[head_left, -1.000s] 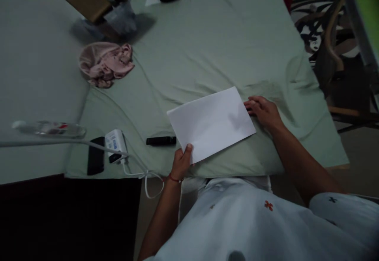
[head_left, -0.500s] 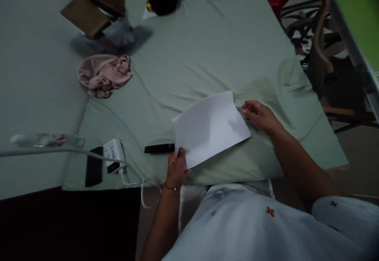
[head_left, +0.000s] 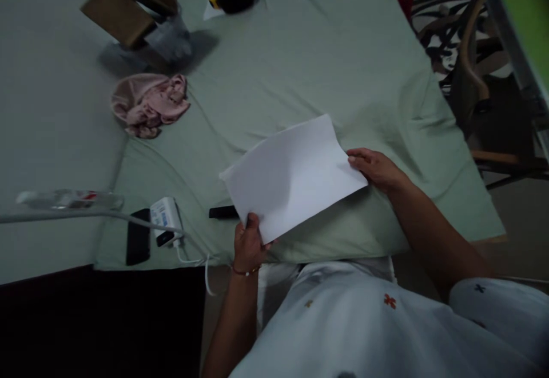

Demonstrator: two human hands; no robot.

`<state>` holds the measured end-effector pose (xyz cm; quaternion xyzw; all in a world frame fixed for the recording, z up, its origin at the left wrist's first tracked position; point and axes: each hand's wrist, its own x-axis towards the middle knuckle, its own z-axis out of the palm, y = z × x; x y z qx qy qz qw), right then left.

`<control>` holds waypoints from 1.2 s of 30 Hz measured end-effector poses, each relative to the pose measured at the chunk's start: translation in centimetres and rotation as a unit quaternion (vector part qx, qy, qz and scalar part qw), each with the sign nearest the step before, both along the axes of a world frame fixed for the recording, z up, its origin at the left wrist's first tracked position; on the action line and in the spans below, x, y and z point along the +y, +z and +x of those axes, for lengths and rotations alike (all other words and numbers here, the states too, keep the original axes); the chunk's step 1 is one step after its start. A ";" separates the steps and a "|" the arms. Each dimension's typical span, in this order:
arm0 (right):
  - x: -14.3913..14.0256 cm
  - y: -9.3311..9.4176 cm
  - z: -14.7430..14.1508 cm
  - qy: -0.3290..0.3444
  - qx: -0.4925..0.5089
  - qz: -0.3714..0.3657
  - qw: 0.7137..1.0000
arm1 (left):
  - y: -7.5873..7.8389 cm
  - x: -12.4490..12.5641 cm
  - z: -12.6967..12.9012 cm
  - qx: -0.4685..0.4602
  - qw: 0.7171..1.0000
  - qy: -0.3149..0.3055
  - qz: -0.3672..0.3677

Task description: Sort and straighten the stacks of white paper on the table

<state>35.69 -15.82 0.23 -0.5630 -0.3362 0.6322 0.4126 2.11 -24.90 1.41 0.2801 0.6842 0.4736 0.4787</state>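
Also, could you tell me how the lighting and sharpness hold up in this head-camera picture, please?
In the head view the light is dim and greenish; the white sheet of paper is the brightest thing, with a soft shadow on its lower left near the left hand. The right hand is fairly sharp. The cardboard box at the top is soft, and the lower left corner is nearly black.

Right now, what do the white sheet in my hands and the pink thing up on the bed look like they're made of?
The white sheet looks like plain matte paper: thin, and it bows where the left hand and right hand hold it. The pink thing looks like soft fabric, crumpled into folds; which kind is unclear.
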 end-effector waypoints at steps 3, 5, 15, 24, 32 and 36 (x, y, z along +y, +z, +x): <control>-0.3 -0.4 -0.3 0.081 0.052 -0.038 0.995 | -0.1 -0.2 0.3 -0.027 0.999 -0.018 -0.030; -0.5 -0.8 -0.4 0.082 0.059 -0.051 0.994 | -0.3 -0.2 0.7 -0.037 0.998 -0.039 -0.033; -0.6 -2.8 0.4 -0.012 -0.116 0.124 0.985 | -2.2 0.5 1.8 -0.063 0.993 -0.098 0.012; -0.6 -3.2 0.4 -0.030 -0.070 0.109 0.991 | -1.8 1.3 2.0 -0.158 0.987 -0.035 0.028; -0.6 -3.3 0.5 -0.033 -0.082 0.125 0.988 | -2.4 1.0 2.5 -0.038 0.999 -0.030 0.004; -0.5 -3.3 0.3 -0.032 -0.098 0.118 0.988 | -2.7 0.7 2.2 -0.008 1.000 -0.022 0.011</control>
